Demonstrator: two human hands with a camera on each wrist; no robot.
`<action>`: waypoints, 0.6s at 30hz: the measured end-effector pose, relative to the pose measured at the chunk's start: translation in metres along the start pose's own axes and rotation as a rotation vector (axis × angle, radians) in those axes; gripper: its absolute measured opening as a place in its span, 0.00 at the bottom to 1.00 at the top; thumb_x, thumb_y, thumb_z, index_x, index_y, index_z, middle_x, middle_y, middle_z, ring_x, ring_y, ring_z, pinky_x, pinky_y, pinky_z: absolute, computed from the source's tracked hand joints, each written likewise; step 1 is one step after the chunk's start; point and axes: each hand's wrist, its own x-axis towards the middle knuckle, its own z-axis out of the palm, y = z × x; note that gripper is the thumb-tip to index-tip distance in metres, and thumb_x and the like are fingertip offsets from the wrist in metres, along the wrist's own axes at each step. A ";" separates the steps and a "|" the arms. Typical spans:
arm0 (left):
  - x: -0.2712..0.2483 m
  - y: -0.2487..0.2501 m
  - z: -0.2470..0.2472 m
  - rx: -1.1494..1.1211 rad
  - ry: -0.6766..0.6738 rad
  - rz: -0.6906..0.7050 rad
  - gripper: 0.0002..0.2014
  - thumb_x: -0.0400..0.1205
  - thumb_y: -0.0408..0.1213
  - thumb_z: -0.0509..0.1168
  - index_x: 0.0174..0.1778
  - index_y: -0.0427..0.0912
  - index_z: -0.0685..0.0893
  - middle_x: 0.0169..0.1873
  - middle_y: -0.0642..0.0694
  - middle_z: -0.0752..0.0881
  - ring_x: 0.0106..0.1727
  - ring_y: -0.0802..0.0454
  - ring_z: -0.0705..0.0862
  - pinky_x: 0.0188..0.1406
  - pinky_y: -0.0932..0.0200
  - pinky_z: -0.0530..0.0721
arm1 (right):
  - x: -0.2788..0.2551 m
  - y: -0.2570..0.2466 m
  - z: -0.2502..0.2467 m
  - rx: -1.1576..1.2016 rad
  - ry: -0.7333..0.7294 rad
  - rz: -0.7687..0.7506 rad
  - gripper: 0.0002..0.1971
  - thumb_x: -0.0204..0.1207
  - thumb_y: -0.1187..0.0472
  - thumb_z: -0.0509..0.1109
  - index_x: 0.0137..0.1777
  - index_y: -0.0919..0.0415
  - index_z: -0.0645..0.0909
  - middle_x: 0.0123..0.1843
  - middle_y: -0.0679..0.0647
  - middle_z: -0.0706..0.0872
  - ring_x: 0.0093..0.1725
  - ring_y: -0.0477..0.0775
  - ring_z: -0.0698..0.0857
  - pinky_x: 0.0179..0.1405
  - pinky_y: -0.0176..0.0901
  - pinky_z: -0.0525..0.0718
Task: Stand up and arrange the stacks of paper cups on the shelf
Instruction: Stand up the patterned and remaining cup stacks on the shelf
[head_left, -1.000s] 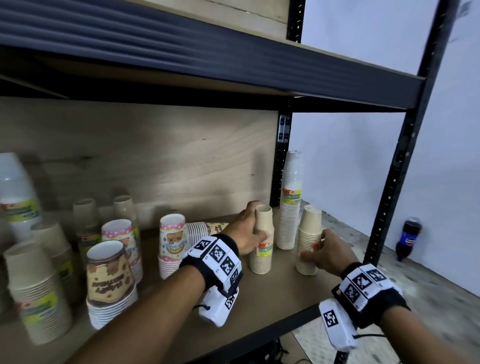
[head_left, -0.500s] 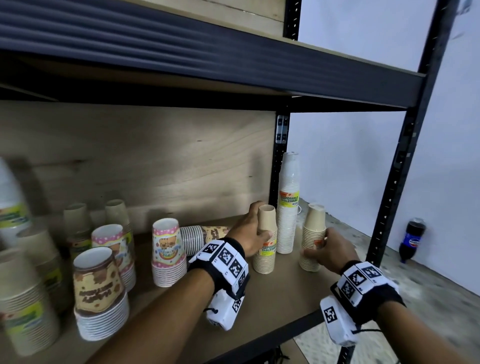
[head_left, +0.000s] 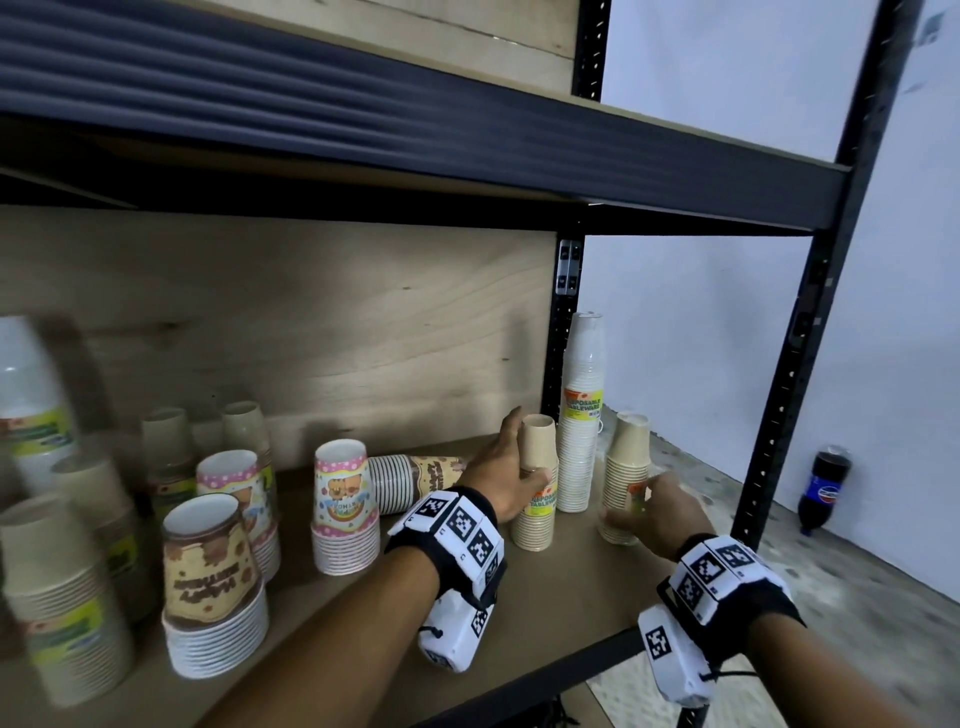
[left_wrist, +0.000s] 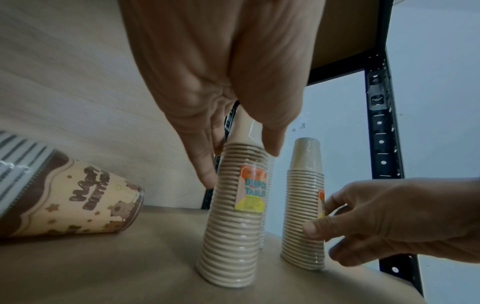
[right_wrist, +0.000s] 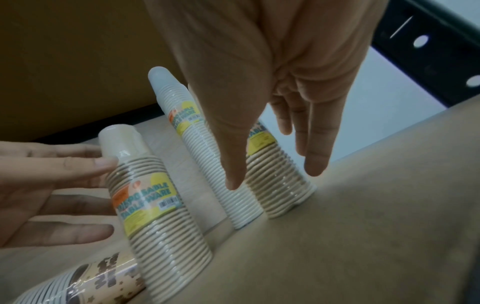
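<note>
- Kraft-brown paper cups are the job here. We've got our left hand (head_left: 506, 470) on a shrink-wrapped stack of tan cups with a yellow label (head_left: 536, 483), standing rim-down near the right end of the plywood shelf board (head_left: 561, 587).
- Left-wrist view shows the left fingers (left_wrist: 207, 164) mostly straight, resting along the upper part of that stack with the thumb on the other side. So it's a loose, fairly wide hand steadying it rather than a real clamp.
- Our right hand (head_left: 657, 512) is on the shorter tan cup stack (head_left: 626, 478) just to the right, close to the shelf's right edge. Thumb and fingertips seem to pinch it lightly around the label, but the right-wrist view shows them pretty straight, so it's a gentle hold.
- Between and behind those two stands a tall white cup stack (head_left: 582, 410), right by the black upright post (head_left: 563, 332).
- One printed brown birthday-cup stack (head_left: 415, 480) lies on its side just left of our left hand, so it isn't stood up yet.
- Risks, we reckon: these stacks are narrow and top-light in slippery wrap. A sideways nudge from either hand could knock the tall white one over, and the right stack could slide off the shelf end.
</note>
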 end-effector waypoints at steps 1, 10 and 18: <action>-0.001 0.000 -0.001 0.016 -0.003 -0.024 0.48 0.78 0.48 0.69 0.83 0.57 0.40 0.79 0.49 0.70 0.75 0.47 0.75 0.76 0.48 0.72 | -0.001 0.002 0.001 -0.019 -0.025 0.027 0.38 0.66 0.43 0.80 0.66 0.67 0.69 0.61 0.60 0.83 0.59 0.60 0.84 0.46 0.45 0.78; -0.042 -0.008 -0.052 0.221 0.095 -0.090 0.36 0.77 0.53 0.70 0.78 0.50 0.63 0.67 0.50 0.80 0.71 0.49 0.75 0.72 0.53 0.73 | -0.040 -0.017 0.006 -0.154 -0.183 -0.037 0.26 0.72 0.40 0.73 0.59 0.59 0.77 0.56 0.55 0.84 0.53 0.55 0.83 0.46 0.42 0.76; -0.092 -0.015 -0.132 0.529 0.151 -0.075 0.21 0.77 0.56 0.68 0.63 0.53 0.79 0.63 0.51 0.82 0.65 0.50 0.79 0.67 0.52 0.77 | -0.071 -0.096 0.044 -0.089 -0.316 -0.330 0.19 0.64 0.35 0.74 0.41 0.48 0.78 0.50 0.47 0.84 0.53 0.52 0.83 0.62 0.50 0.80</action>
